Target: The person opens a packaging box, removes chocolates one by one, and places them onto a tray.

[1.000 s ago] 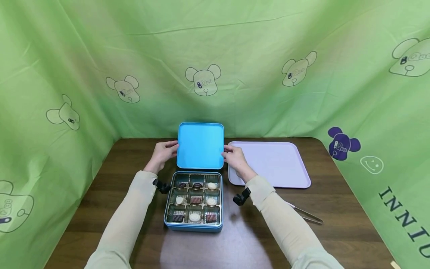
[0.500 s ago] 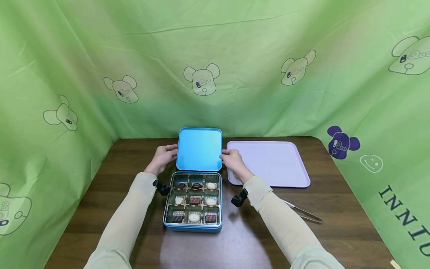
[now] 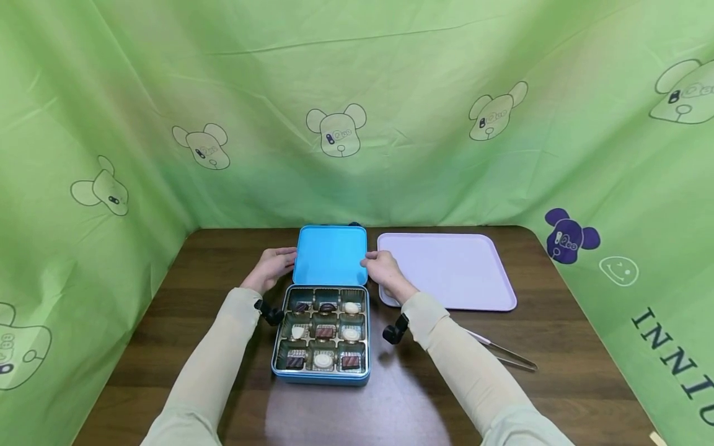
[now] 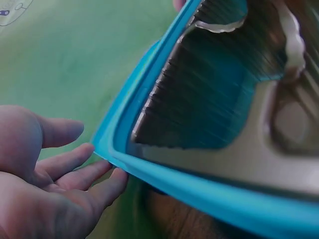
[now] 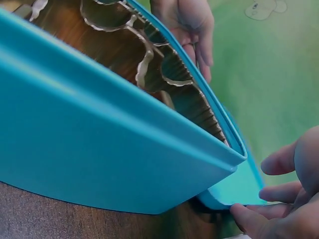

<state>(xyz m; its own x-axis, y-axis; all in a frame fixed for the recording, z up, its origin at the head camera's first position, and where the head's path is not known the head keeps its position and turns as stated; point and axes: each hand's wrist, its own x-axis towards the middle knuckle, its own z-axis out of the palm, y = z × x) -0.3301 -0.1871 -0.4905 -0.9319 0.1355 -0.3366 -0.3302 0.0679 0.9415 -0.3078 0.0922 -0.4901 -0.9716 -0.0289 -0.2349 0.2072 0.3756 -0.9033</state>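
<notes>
A blue square tin (image 3: 321,379) stands with its top uncovered. Its clear-and-gold tray holds several chocolates, dark, reddish-brown and white, such as a white oval one (image 3: 323,359). Directly behind the tin, its blue lid (image 3: 330,255) leans back with the inside facing up. My left hand (image 3: 272,267) is at the lid's left edge, the fingertips touching its corner from outside, thumb apart, in the left wrist view. My right hand (image 3: 386,272) is at the opposite edge. In the right wrist view its fairly straight fingers (image 5: 281,193) touch the lid's rim, with the thumb spread away.
To the right of the lid lies a pale lilac tray (image 3: 446,272) on the brown wooden table (image 3: 558,409). Metal tongs (image 3: 515,359) lie partly hidden behind my right forearm. A green printed curtain (image 3: 334,74) surrounds the table at the back and sides.
The lid has tipped further back, its top edge coming down toward the table. Both hands have lowered slightly along with it. The tin, tray and tongs stay where they were.
</notes>
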